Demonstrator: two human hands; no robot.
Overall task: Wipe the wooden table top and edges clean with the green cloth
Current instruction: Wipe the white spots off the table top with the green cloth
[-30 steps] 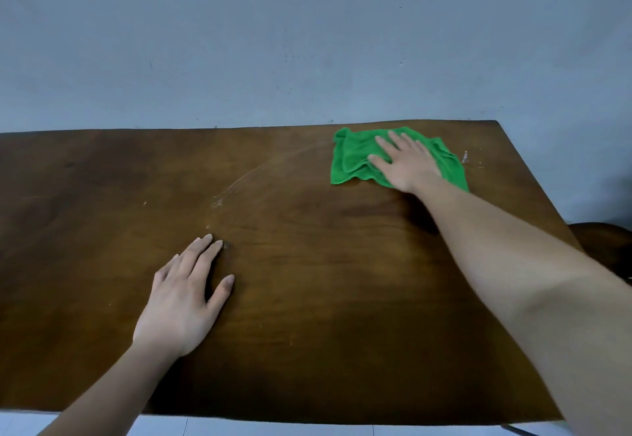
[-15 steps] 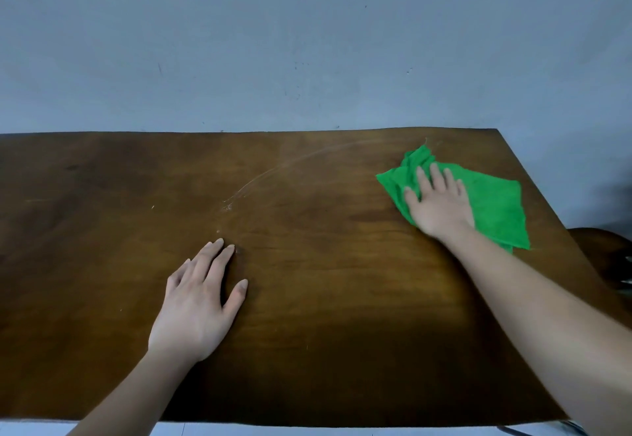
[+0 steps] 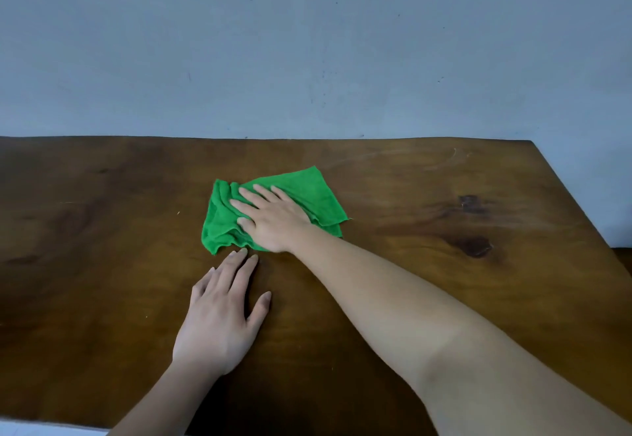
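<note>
From the head view, the right hand [image 3: 273, 220] presses flat, fingers spread, on the green cloth [image 3: 301, 193] at mid-table, gripping nothing, while the left hand [image 3: 222, 312] lies open and empty on the wooden table [image 3: 444, 264], its fingertips just beside the cloth's near edge.

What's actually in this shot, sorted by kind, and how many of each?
Green cloth: 1
Wooden table: 1
Hands: 2, the left hand flat on the bare wood and the right hand flat on the cloth
Total: 4
</note>
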